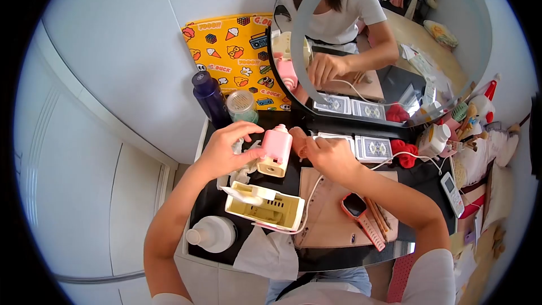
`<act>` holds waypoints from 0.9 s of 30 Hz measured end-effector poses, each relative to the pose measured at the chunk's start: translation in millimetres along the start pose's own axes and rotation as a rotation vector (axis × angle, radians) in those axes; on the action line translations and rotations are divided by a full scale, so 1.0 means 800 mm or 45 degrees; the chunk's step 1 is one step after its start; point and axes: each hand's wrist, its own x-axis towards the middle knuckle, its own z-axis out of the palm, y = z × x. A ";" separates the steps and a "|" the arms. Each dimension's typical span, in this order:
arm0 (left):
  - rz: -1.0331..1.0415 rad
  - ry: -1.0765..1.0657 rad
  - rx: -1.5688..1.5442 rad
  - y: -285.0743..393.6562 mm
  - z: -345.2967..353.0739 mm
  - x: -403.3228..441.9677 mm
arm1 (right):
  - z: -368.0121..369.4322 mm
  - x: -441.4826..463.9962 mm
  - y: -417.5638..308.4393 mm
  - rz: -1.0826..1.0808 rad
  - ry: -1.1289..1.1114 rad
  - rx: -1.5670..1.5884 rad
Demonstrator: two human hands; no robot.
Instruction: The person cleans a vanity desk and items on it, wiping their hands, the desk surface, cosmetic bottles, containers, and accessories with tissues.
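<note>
A pink and cream device (pixel 276 147) lies on the black tabletop between my hands. To its left is my left hand (pixel 234 147), fingers apart and curved, the thumb tip close to the device's side. On its right, my right hand (pixel 324 149) has its fingers bent together in a pinch; what they hold, if anything, is hidden. Nearer me sits an open cream plastic housing (pixel 271 212) with slots inside and a white piece across its left part. A white cable (pixel 307 209) runs beside it. Crumpled tissue (pixel 243 172) lies under and beside my left hand.
A round mirror (pixel 483 34) stands at the back. Around the table are a dark bottle (pixel 209 99), a glass jar (pixel 243 107), a white bottle (pixel 212 234), a pink mat (pixel 322 231) with a smartwatch (pixel 354 206), card boxes (pixel 372 149) and a remote (pixel 451 192).
</note>
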 end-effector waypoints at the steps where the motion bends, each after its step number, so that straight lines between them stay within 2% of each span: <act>1: -0.053 -0.049 -0.029 0.000 -0.002 0.001 | -0.007 -0.012 0.001 0.019 0.018 0.022; 5: -0.158 -0.261 -0.157 0.011 -0.005 0.011 | -0.050 -0.055 -0.012 0.202 0.010 0.091; 8: 0.145 -0.280 -0.014 0.008 0.009 0.013 | -0.055 -0.094 -0.030 0.190 -0.067 0.211; 9: 0.142 -0.267 -0.126 0.005 0.015 0.015 | -0.060 -0.101 -0.041 0.209 -0.123 0.177; 12: -0.037 -0.305 -0.071 0.007 0.002 0.018 | -0.072 -0.107 -0.054 0.238 -0.232 0.241; 16: 0.015 -0.109 0.058 -0.002 -0.006 0.003 | -0.085 -0.110 -0.048 0.325 -0.455 0.317; 21: -0.173 -0.011 -0.163 -0.020 -0.014 -0.009 | -0.121 -0.084 -0.044 0.318 -0.611 0.398; 24: -0.130 -0.075 -0.030 -0.026 -0.023 -0.009 | -0.110 -0.076 -0.044 0.302 -0.307 0.493; 27: -0.123 -0.136 0.006 -0.023 -0.029 -0.009 | -0.105 -0.061 -0.054 0.326 -0.382 0.698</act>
